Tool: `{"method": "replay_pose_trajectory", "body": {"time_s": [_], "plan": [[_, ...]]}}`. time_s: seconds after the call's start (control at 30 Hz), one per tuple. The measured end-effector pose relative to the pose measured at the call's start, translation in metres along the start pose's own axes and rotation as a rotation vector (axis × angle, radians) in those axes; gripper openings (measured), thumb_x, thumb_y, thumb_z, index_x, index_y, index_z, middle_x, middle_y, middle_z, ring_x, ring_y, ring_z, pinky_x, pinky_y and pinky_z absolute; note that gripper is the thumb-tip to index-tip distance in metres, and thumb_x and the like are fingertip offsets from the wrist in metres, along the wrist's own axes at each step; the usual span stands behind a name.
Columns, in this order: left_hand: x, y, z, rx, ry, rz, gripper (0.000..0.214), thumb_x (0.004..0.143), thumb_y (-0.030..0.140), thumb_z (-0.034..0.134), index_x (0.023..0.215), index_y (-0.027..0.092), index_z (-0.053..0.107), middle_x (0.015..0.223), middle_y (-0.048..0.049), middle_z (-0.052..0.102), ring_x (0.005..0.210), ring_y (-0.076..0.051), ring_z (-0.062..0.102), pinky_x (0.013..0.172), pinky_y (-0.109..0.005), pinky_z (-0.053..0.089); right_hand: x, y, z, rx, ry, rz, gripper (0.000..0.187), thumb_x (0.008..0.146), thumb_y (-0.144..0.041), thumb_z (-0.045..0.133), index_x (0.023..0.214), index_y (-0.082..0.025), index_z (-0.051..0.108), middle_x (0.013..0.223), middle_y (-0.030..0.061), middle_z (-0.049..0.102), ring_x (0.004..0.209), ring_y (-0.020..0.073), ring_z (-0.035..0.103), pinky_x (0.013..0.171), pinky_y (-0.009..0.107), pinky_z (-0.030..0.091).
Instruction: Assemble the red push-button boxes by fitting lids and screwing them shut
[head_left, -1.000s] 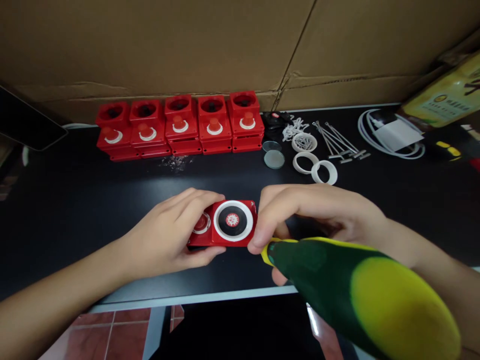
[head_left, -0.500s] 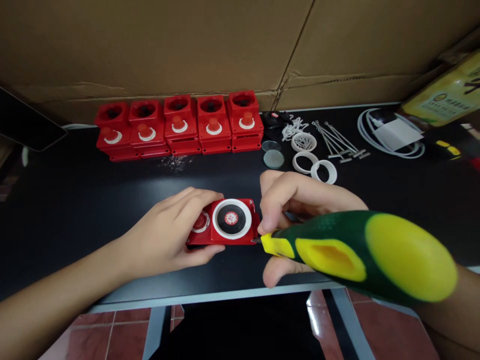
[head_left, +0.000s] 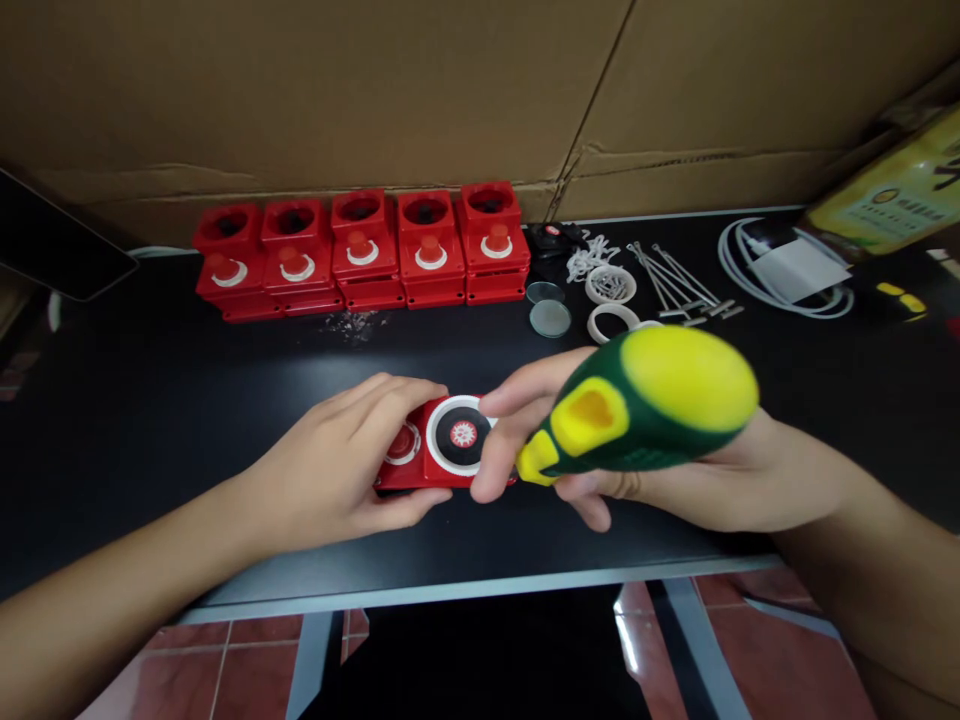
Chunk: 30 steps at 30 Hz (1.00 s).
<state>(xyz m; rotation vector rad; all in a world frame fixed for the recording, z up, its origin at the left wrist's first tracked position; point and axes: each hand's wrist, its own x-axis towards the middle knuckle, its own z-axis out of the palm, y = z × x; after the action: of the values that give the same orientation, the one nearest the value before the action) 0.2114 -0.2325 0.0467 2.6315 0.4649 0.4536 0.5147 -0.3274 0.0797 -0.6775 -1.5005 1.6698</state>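
On the black table, my left hand is closed round the left end of a red box, fingers along its far side and thumb along the near side. The box carries a red button in a white ring and a larger white toothed ring round a black disc. My right hand grips a green and yellow screwdriver, its handle tilted up toward me. The screwdriver's front end is at the box's near right corner; the tip is hidden. Some right fingers lie over the right side of the white ring.
Several red boxes with buttons stand in a row at the back. Glass discs, white rings, metal T-shaped rods and a coiled white cable lie to their right. A cardboard wall closes off the rear.
The screwdriver handle has swung left and more upright. My right hand has moved left, its fingers now over the box's right part. My left hand and the box have stayed put.
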Motion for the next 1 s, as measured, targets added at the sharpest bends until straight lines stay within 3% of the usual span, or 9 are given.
{"method": "replay_pose_trajectory", "body": {"time_s": [0.13, 0.3, 0.43, 0.53, 0.63, 0.73, 0.87, 1.0], "plan": [[0.001, -0.002, 0.001, 0.011, 0.0, 0.012, 0.053, 0.106, 0.05, 0.08, 0.148, 0.026, 0.057, 0.139, -0.0133, 0.079, 0.118, -0.036, 0.083, 0.1, -0.049, 0.07, -0.002, 0.004, 0.0, -0.013, -0.029, -0.035, 0.051, 0.111, -0.011, 0.077, 0.16, -0.017, 0.066, 0.12, 0.0103, 0.086, 0.079, 0.01, 0.074, 0.079, 0.024, 0.064], [0.003, -0.001, -0.002, 0.04, -0.011, 0.048, 0.055, 0.11, 0.052, 0.073, 0.152, 0.023, 0.052, 0.141, -0.0161, 0.078, 0.118, -0.036, 0.083, 0.101, -0.049, 0.071, -0.003, -0.004, 0.003, -0.138, 0.079, 0.033, 0.033, 0.108, -0.021, 0.084, 0.139, -0.014, 0.076, 0.107, 0.0073, 0.089, 0.074, 0.0109, 0.076, 0.072, 0.022, 0.063], [0.001, -0.001, -0.001, 0.032, -0.017, 0.027, 0.057, 0.111, 0.055, 0.069, 0.155, 0.023, 0.051, 0.141, -0.0167, 0.078, 0.121, -0.036, 0.082, 0.105, -0.05, 0.07, -0.002, -0.01, 0.0, -0.121, 0.097, 0.063, 0.038, 0.103, -0.036, 0.092, 0.132, -0.016, 0.078, 0.102, 0.0061, 0.09, 0.09, 0.0182, 0.085, 0.073, 0.024, 0.064], [-0.001, -0.003, 0.001, 0.005, -0.019, 0.016, 0.058, 0.112, 0.057, 0.067, 0.157, 0.024, 0.051, 0.142, -0.0169, 0.077, 0.121, -0.036, 0.082, 0.106, -0.051, 0.07, 0.0, -0.012, 0.003, -0.125, 0.127, 0.006, 0.034, 0.098, -0.034, 0.097, 0.125, -0.02, 0.081, 0.11, 0.0045, 0.091, 0.092, 0.0177, 0.085, 0.07, 0.024, 0.062], [-0.002, -0.003, 0.003, -0.016, -0.028, 0.008, 0.06, 0.11, 0.057, 0.071, 0.158, 0.026, 0.053, 0.141, -0.0167, 0.078, 0.119, -0.037, 0.082, 0.103, -0.052, 0.071, -0.001, -0.013, 0.015, -0.139, 0.264, 0.046, 0.034, 0.089, -0.02, 0.102, 0.117, -0.022, 0.082, 0.105, 0.0015, 0.091, 0.087, 0.0168, 0.085, 0.066, 0.025, 0.061], [-0.002, -0.002, 0.001, -0.022, -0.014, 0.002, 0.059, 0.11, 0.054, 0.073, 0.157, 0.025, 0.054, 0.14, -0.0157, 0.078, 0.12, -0.036, 0.082, 0.105, -0.052, 0.07, -0.001, -0.016, 0.025, -0.181, 0.382, 0.036, 0.042, 0.077, -0.021, 0.111, 0.106, -0.023, 0.081, 0.097, -0.0001, 0.091, 0.076, 0.0157, 0.081, 0.061, 0.026, 0.058], [0.0, 0.001, -0.002, 0.015, -0.049, 0.016, 0.059, 0.11, 0.052, 0.076, 0.155, 0.022, 0.053, 0.14, -0.016, 0.079, 0.12, -0.035, 0.082, 0.105, -0.049, 0.07, 0.004, -0.018, 0.018, -0.295, 0.334, 0.032, 0.042, 0.076, -0.032, 0.113, 0.099, -0.023, 0.079, 0.092, -0.0012, 0.089, 0.074, 0.0151, 0.08, 0.061, 0.026, 0.058], [0.002, 0.001, -0.003, 0.027, -0.018, 0.034, 0.06, 0.11, 0.053, 0.077, 0.155, 0.022, 0.052, 0.141, -0.0164, 0.078, 0.12, -0.036, 0.082, 0.103, -0.048, 0.071, 0.007, -0.018, 0.0, -0.234, 0.177, 0.101, 0.037, 0.082, -0.027, 0.109, 0.106, -0.019, 0.082, 0.103, 0.0015, 0.088, 0.095, 0.0176, 0.085, 0.083, 0.025, 0.068]]}}
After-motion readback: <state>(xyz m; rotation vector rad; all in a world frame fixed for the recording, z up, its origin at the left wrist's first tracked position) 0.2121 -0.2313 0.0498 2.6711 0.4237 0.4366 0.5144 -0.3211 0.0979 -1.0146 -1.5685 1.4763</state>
